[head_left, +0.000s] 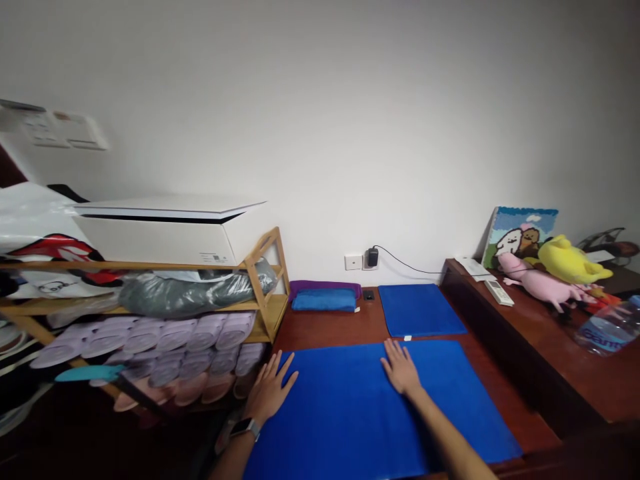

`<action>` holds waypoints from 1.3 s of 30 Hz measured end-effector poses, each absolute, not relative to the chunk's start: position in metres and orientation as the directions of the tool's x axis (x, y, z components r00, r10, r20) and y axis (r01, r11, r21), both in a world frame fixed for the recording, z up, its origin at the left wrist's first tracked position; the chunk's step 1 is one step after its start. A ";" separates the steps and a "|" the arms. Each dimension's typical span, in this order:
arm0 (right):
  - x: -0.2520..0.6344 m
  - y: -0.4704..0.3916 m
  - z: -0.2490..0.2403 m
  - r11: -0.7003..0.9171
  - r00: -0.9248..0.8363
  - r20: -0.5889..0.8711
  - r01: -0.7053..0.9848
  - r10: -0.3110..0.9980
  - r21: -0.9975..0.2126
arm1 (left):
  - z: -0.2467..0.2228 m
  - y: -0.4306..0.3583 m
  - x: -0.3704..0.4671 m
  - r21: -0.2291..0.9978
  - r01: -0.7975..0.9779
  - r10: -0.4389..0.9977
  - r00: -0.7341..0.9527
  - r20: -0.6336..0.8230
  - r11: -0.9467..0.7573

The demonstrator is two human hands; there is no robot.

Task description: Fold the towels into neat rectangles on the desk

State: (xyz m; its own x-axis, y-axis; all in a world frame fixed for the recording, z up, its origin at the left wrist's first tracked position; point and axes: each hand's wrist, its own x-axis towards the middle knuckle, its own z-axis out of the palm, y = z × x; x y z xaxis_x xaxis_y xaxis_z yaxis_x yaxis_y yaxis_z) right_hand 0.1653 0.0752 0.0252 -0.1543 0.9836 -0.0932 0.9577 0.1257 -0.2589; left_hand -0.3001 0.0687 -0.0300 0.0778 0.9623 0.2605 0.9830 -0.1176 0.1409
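A large blue cloth (345, 413) lies spread flat on the reddish-brown wooden surface. My left hand (270, 388) rests at its left edge, fingers spread and holding nothing, with a watch on the wrist. My right hand (400, 369) lies flat near the cloth's far edge, fingers stretched out. Beyond it to the right is a smaller blue cloth (420, 310), also flat, with a white tag at its near edge. Farther back, a folded blue cloth (324, 300) sits in front of a folded purple cloth (350, 288) against the wall.
At left stands a wooden shoe rack (273, 310) with lilac slippers (175, 333) and a white box (160, 237). A black plug adapter (373, 257) is in the wall socket. On the raised right ledge are a remote (499, 292), plush toys (570, 261) and a plastic bottle (607, 330).
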 end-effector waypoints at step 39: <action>0.169 0.074 0.025 0.089 -0.116 -0.085 0.958 0.990 -0.271 | -0.024 0.075 -0.296 0.132 0.983 0.968 0.091 0.234 -0.124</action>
